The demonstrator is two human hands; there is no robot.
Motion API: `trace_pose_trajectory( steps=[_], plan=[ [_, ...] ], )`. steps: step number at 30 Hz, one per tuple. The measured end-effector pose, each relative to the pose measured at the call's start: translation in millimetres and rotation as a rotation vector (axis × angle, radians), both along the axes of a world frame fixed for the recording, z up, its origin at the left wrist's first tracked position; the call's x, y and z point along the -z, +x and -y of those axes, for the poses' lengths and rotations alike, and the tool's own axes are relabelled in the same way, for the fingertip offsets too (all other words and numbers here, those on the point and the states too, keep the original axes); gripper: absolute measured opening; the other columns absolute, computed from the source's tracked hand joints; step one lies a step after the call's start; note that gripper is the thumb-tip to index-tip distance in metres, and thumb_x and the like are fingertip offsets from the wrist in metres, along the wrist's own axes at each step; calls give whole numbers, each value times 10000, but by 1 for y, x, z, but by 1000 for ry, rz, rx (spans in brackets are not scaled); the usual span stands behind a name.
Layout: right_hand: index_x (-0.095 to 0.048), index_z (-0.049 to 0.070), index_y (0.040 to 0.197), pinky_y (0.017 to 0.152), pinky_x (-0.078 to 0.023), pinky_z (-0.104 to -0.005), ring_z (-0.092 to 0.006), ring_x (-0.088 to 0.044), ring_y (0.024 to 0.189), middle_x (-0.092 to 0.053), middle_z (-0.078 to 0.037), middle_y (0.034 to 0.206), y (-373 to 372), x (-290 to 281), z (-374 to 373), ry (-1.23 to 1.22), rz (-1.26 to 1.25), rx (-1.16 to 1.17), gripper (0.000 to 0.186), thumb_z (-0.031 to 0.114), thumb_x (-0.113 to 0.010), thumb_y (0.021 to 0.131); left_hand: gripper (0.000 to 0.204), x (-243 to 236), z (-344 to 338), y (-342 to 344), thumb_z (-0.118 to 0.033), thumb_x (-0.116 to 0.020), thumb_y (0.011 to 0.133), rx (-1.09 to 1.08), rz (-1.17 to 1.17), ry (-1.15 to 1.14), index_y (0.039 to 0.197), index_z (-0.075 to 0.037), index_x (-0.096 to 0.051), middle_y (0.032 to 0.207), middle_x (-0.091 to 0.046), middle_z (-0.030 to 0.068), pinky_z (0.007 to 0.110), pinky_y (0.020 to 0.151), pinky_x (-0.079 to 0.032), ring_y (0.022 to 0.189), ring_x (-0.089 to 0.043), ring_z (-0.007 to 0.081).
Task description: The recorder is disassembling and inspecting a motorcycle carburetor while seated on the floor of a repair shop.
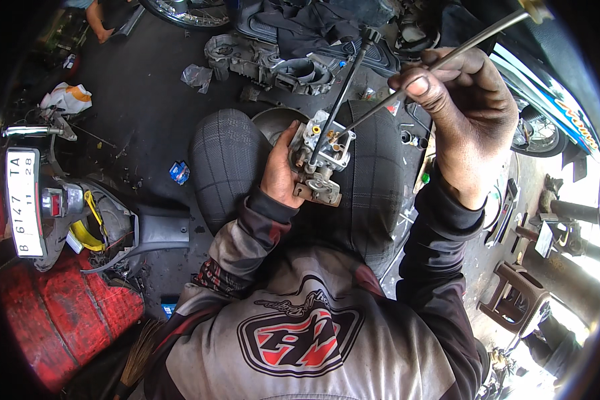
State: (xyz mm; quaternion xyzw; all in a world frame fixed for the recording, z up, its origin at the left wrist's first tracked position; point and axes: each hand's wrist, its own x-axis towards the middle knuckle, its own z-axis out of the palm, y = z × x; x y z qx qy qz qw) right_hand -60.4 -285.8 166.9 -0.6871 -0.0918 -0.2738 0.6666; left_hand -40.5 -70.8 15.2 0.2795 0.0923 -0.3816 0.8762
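My left hand [280, 175] is closed around a metal carburetor [325, 160], held over my lap with its open side up and small brass parts showing. In my right hand [472, 110], raised to the right, thumb and fingers pinch a long thin metal rod [483, 37]. The rod slants down to the left, its lower tip at the carburetor's open side; its upper end looks brass-coloured and runs off the top edge. A black stem [347, 90] with a ribbed knob also rises from the carburetor. How it is attached there is hard to see.
Grey engine casings [273, 67] lie on the floor ahead. At left are a motorcycle tail piece with a number plate [24, 202] and a red dented drum [67, 313]. A brown plastic stool [517, 297] stands at right. Part of another person's hand [100, 27] shows at upper left.
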Motion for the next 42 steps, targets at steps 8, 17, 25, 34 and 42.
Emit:
trace_pose_trajectory(
  steps=[8,17,25,34,42],
  plan=[
    [-578,-101,1143,806,-575,-357,-251,-715,875,-712,-199,970,-5,-16,-17,8,-40,-81,231,30,-607,955,453,-11,5,-2,-438,-381,1042,-58,-32,52,1199,-76,-605,979,-725,96,369,642,-636,786,-731,223],
    [-539,-45,1216,683,-457,-291,-129,-503,747,-611,-119,969,-6,-10,-3,184,185,-59,252,83,-516,1000,441,-11,3,-3,-430,-401,1040,-24,-17,49,1191,-69,-605,982,-721,85,359,650,-631,801,-730,221],
    [-387,100,794,618,-418,-172,-3,-455,658,-663,-67,966,-29,58,-19,40,-253,115,380,-62,-727,846,473,-8,4,-1,-453,-403,1035,-13,-43,19,1187,-64,-625,1033,-721,79,358,701,-622,838,-725,198],
    [-401,75,764,624,-475,-202,-45,-574,723,-708,-81,931,-34,58,-25,-19,-493,10,373,-56,-743,834,544,-14,-11,-3,-466,-400,992,25,-169,-9,1246,-19,-578,1082,-694,114,454,861,-568,963,-688,276],
    [-413,63,796,598,-516,-236,-104,-622,689,-707,-141,960,-32,63,-18,71,-494,2,298,-54,-668,895,428,-19,-12,-6,-302,-371,1007,90,-140,-63,1249,-3,-559,1131,-682,132,455,930,-538,1028,-671,287]
  ],
)
